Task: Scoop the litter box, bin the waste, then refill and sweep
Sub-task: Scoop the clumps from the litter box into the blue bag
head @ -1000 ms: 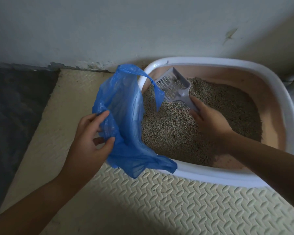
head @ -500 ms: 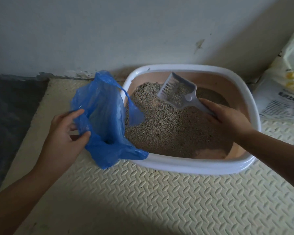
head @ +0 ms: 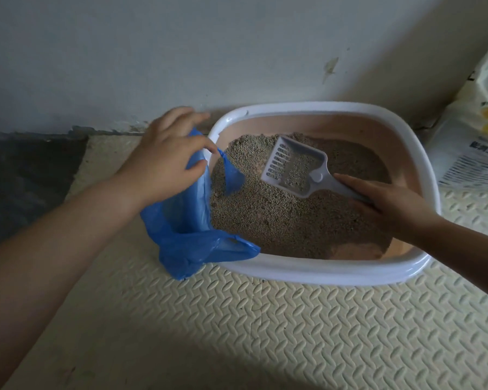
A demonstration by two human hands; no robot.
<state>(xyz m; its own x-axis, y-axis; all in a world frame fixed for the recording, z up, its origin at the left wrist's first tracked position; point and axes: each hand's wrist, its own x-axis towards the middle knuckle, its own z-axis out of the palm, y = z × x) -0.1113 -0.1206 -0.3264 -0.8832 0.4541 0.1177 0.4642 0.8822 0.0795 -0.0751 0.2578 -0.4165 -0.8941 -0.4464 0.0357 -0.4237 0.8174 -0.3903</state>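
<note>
Blue and crinkly, a thin blue plastic bag is hanging over the left edge of the big litter box with a white rim and pink inside. One floppy handle is dipping over the litter. The left hand is holding the top of the bag, with its fingers curled around the plastic. The right hand is gripping the handle of the pale grey plastic scoop with slots, and its pointing finger is lying straight along the handle. The scoop is sitting low over the middle of the box, carrying a little litter. Grey-brown litter grains are filling most of the box, with a bare pink patch showing at the near edge. The box is sitting on a cream foam mat with a bumpy pattern, close to a pale wall. A white printed sack is sitting just beside the box on the right.
</note>
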